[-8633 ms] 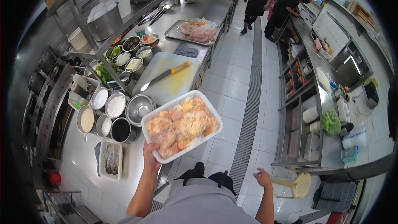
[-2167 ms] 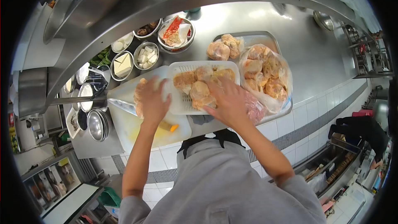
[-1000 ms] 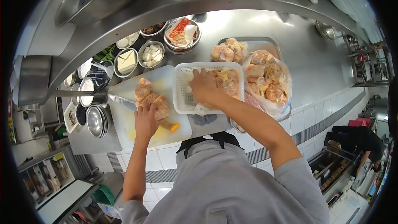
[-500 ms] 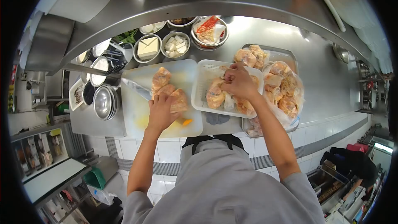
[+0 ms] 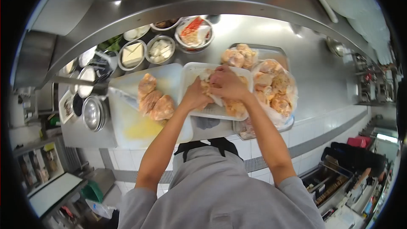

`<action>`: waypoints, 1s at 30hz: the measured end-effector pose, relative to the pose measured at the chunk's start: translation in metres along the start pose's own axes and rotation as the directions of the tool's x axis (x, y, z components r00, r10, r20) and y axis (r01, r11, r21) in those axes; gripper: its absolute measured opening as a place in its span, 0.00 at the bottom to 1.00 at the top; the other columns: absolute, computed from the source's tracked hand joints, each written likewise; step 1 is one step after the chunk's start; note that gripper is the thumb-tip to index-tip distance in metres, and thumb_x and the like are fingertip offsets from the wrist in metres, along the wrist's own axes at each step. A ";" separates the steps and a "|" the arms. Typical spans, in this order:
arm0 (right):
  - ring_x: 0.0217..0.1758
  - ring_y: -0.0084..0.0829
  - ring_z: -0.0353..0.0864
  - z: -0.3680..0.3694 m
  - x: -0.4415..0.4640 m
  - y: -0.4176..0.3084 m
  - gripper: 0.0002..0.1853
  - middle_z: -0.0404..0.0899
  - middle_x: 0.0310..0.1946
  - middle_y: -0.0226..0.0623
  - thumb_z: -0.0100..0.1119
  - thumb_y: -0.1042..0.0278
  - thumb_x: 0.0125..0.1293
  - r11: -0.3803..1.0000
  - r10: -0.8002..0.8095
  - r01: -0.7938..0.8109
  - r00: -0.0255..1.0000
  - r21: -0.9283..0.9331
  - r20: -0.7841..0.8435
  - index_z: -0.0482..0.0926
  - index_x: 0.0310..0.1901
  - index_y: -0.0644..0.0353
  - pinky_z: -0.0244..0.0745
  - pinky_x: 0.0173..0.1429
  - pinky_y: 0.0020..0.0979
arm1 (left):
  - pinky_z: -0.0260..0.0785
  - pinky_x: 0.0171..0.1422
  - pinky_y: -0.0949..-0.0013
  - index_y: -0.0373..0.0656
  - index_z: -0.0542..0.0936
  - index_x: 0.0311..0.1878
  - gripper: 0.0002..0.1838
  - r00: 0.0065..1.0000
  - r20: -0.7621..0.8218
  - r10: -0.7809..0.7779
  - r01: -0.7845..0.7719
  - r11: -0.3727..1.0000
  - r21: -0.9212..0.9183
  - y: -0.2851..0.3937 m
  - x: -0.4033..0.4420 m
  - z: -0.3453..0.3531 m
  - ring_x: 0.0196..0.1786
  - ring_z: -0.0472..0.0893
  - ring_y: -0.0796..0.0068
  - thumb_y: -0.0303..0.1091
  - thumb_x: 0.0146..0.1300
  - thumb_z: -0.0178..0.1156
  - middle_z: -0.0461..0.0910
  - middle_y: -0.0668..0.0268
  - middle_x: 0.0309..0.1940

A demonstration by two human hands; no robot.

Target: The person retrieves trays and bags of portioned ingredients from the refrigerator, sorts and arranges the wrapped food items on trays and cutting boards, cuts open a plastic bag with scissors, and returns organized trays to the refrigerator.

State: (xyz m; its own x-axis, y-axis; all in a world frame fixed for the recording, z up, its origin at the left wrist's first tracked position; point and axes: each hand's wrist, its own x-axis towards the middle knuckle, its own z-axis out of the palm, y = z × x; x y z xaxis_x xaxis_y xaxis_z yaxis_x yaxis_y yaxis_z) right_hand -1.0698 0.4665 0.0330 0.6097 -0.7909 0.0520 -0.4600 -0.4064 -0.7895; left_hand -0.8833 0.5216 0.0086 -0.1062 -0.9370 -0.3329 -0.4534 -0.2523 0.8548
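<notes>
Both hands are together inside a white perforated basket [image 5: 186, 87]. My left hand [image 5: 196, 95] and my right hand [image 5: 229, 84] grip a bagged piece of raw meat [image 5: 206, 85] between them, partly hidden by the fingers. More bagged meat [image 5: 235, 107] lies at the basket's right side. Left of the basket, bagged meat pieces [image 5: 156, 101] rest on a white cutting board [image 5: 135, 129], partly over a knife [image 5: 127, 97]. On the right, a large clear bag of meat [image 5: 274, 87] and a smaller bagged portion [image 5: 239, 56] lie on a metal tray [image 5: 277, 55].
Metal bowls of white blocks [image 5: 132, 55], white cubes [image 5: 160, 50] and red-and-white food [image 5: 195, 32] stand behind the board. Stacked steel bowls [image 5: 94, 113] are at the left. A grey cloth [image 5: 207, 122] lies at the counter's front edge. A metal shelf [image 5: 220, 7] spans overhead.
My left hand has left the meat on the cutting board and moved right into the basket, beside my right hand. The view has shifted slightly.
</notes>
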 end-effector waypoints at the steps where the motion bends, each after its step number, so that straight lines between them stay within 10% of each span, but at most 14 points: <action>1: 0.57 0.39 0.73 0.001 0.003 0.006 0.16 0.69 0.56 0.40 0.68 0.68 0.46 0.984 -0.158 0.161 0.987 -0.073 0.040 0.82 0.39 0.57 0.71 0.61 0.37 | 0.70 0.64 0.60 0.34 0.61 0.70 0.57 0.999 -0.040 0.030 -0.030 1.000 0.009 -0.019 0.008 0.008 0.60 0.78 0.49 0.38 0.31 0.77 0.79 0.45 0.54; 7: 0.65 0.39 0.70 -0.021 -0.013 -0.024 0.31 0.71 0.58 0.39 0.63 0.72 0.45 0.925 0.081 -0.112 0.992 0.364 0.100 0.74 0.56 0.57 0.65 0.69 0.34 | 0.70 0.63 0.61 0.34 0.66 0.65 0.50 0.981 -0.191 -0.011 -0.018 0.988 -0.152 -0.003 -0.019 0.009 0.56 0.80 0.51 0.37 0.34 0.75 0.79 0.49 0.53; 14: 0.70 0.34 0.66 -0.037 -0.006 -0.053 0.34 0.66 0.66 0.37 0.63 0.76 0.46 0.948 -0.095 0.075 0.994 0.309 0.049 0.72 0.61 0.56 0.63 0.70 0.35 | 0.71 0.60 0.66 0.37 0.69 0.62 0.43 0.954 -0.290 0.073 -0.181 0.913 -0.366 0.035 -0.050 -0.007 0.54 0.81 0.65 0.32 0.37 0.75 0.80 0.59 0.53; 22: 0.71 0.37 0.66 -0.007 0.042 -0.096 0.34 0.66 0.67 0.36 0.66 0.70 0.49 0.880 -0.253 0.192 0.964 0.435 0.087 0.72 0.62 0.54 0.64 0.71 0.39 | 0.73 0.57 0.65 0.36 0.69 0.61 0.42 0.866 -0.494 0.076 -0.208 0.954 -0.217 0.050 -0.098 -0.065 0.52 0.81 0.65 0.31 0.38 0.74 0.80 0.56 0.50; 29: 0.59 0.46 0.75 0.113 0.122 -0.081 0.22 0.80 0.48 0.48 0.64 0.63 0.53 0.979 -0.202 0.198 0.885 0.053 0.419 0.79 0.51 0.59 0.74 0.59 0.40 | 0.69 0.59 0.53 0.38 0.68 0.62 0.41 0.812 -0.583 0.037 0.003 0.998 0.068 -0.021 -0.085 -0.078 0.51 0.80 0.52 0.39 0.42 0.71 0.80 0.54 0.46; 30: 0.58 0.49 0.76 0.128 0.124 -0.081 0.20 0.78 0.49 0.49 0.63 0.65 0.52 0.964 -0.224 0.262 0.893 -0.046 0.391 0.80 0.48 0.60 0.74 0.58 0.42 | 0.66 0.62 0.50 0.39 0.67 0.65 0.44 0.792 -0.610 0.011 0.219 0.928 0.302 -0.027 -0.083 -0.071 0.57 0.76 0.49 0.40 0.41 0.71 0.77 0.51 0.52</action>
State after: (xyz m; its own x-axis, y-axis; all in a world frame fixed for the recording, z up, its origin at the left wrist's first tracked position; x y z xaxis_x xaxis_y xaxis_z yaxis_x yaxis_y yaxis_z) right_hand -0.8743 0.4599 0.0247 0.8998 -0.4359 -0.0161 -0.3132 -0.6200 -0.7194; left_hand -0.7993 0.5888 0.0410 0.4505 -0.8927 -0.0114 -0.7108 -0.3664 0.6004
